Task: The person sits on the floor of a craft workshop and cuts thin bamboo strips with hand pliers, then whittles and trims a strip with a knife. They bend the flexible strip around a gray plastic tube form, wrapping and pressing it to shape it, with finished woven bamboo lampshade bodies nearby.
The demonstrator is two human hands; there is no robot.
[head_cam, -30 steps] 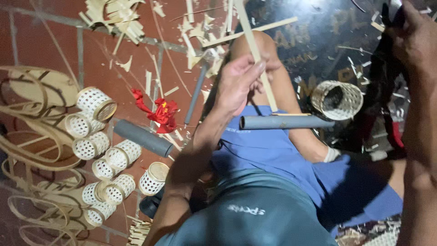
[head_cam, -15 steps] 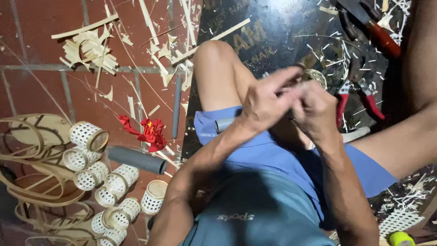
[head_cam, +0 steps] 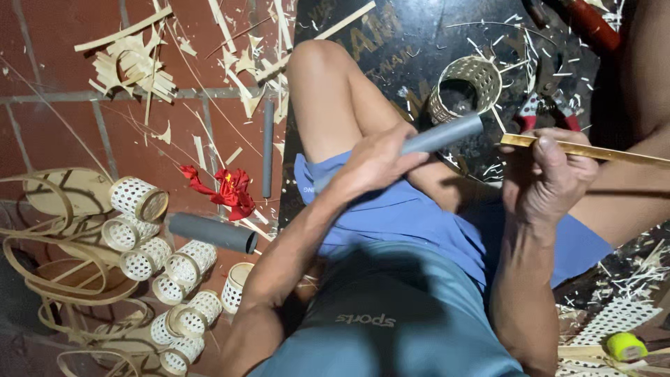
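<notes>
My left hand (head_cam: 377, 164) grips a grey plastic pipe (head_cam: 447, 132) that rests across my thigh and points up to the right. My right hand (head_cam: 548, 178) pinches a flat bamboo strip (head_cam: 614, 152) that runs off to the right edge. Just beyond the pipe's far end a woven lattice ring (head_cam: 466, 87) lies on the black mat (head_cam: 391, 35). Red-handled pliers (head_cam: 551, 105) lie beside that ring, close above my right hand.
Several finished woven rings (head_cam: 160, 258) are heaped at the left on the red tile floor, with a second grey pipe (head_cam: 213, 232), a thin grey rod (head_cam: 267, 146), a red scrap (head_cam: 227, 187), coiled bamboo strips (head_cam: 42, 244) and shavings (head_cam: 132, 63). A yellow-green roll (head_cam: 624, 345) sits bottom right.
My hands were together over my lap; they have drawn apart. The left now holds the pipe up across the thigh, the right holds the strip out to the right.
</notes>
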